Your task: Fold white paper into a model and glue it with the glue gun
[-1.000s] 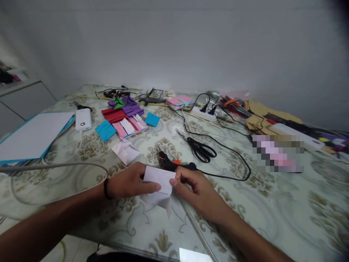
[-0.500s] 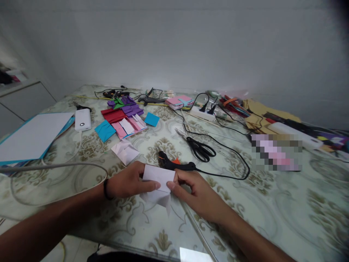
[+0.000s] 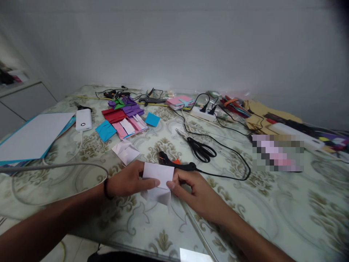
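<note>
A folded sheet of white paper (image 3: 159,171) is held above the table between both my hands, its lower flap hanging down. My left hand (image 3: 133,180) pinches its left side, thumb lying across the front. On the right edge, my right hand (image 3: 188,185) grips it between thumb and fingers. Just beyond the paper lies a black glue gun (image 3: 177,164) with a scrap of orange paper (image 3: 177,161) beside it. A folded white paper piece (image 3: 125,151) rests past my left hand. Black-handled scissors (image 3: 200,148) lie farther off to the right.
Folded coloured papers (image 3: 117,115) lie beyond, left of centre. At left are a white power bank (image 3: 83,120) and a stack of paper sheets (image 3: 35,134). A power strip (image 3: 203,113) with cables stands at the back. A clear stick (image 3: 199,233) lies near the front edge.
The white paper tilts up slightly, its upper panel facing me a little more. Both hands keep their hold, and the view shifts very slightly.
</note>
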`<state>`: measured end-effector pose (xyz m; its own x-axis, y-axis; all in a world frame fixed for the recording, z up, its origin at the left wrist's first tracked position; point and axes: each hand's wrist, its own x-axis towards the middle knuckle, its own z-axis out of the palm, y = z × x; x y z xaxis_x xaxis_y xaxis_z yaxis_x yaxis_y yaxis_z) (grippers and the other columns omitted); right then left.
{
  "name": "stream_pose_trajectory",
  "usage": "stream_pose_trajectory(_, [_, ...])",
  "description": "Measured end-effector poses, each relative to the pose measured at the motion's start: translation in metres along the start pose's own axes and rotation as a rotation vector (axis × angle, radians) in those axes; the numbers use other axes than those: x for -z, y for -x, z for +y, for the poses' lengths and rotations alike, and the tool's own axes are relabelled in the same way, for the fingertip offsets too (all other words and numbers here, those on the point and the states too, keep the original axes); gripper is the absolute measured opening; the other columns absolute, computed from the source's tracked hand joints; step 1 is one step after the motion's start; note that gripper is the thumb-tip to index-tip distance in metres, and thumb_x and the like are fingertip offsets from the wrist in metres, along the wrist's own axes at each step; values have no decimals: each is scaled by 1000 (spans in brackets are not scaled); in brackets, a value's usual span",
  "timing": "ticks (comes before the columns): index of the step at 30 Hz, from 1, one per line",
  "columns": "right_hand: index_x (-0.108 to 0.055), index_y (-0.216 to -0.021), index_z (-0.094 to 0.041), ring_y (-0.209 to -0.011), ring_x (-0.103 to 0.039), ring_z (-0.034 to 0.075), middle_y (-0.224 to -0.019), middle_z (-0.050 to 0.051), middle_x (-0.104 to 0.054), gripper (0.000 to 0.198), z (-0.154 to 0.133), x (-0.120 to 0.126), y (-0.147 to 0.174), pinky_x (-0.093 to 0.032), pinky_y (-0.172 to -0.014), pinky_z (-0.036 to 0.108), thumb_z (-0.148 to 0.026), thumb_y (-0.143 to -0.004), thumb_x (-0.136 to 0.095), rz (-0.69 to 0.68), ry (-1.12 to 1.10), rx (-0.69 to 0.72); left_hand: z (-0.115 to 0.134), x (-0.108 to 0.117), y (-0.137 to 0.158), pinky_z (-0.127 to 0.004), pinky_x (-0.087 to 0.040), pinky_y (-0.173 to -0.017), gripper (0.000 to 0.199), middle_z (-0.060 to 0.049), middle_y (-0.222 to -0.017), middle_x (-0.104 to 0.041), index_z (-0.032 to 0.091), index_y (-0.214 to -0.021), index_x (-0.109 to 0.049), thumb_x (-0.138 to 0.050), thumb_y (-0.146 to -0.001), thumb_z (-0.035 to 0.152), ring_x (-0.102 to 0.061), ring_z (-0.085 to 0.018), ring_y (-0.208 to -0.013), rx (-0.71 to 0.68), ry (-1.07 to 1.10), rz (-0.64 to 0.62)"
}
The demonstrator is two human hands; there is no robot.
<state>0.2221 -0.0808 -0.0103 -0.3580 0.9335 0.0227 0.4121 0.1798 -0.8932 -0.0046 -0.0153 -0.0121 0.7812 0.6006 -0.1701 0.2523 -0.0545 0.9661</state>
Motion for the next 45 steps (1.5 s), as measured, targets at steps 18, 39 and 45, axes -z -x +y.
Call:
stream_pose_trajectory(18, [-50,-73,-19,-61,-44,12,-65,-3,-49,30,-1,1,1,-34,-57,24,-37,-96,-56,8,-33,27,5,-1,1,-21,-44,-59,27,-2,-77,-64,10,-92,-66,-66,-88,37,-55,-12,-67,-21,16,38])
stream_pose_trajectory(39, [-45,-70,-20,-59,-42,11,-63,-4,-47,29,-2,-3,1,-33,-57,24,-29,-95,-55,-32,11,36,6,-3,1,-18,-35,-52,26,3,-69,-55,12,-84,-60,-65,-90,37,-48,-9,-60,-31,-46,15])
stream_pose_trajectory(45, [-50,-70,-19,-57,-43,11,-61,-4,-48,29,-1,-5,1,-33,-54,23,-33,-95,-55,-43,66,46,7,-4,1,-18,-27,-49,29,6,-62,-44,13,-74,-55,-64,-91,35,-36,-6,-56,-82,-107,15])
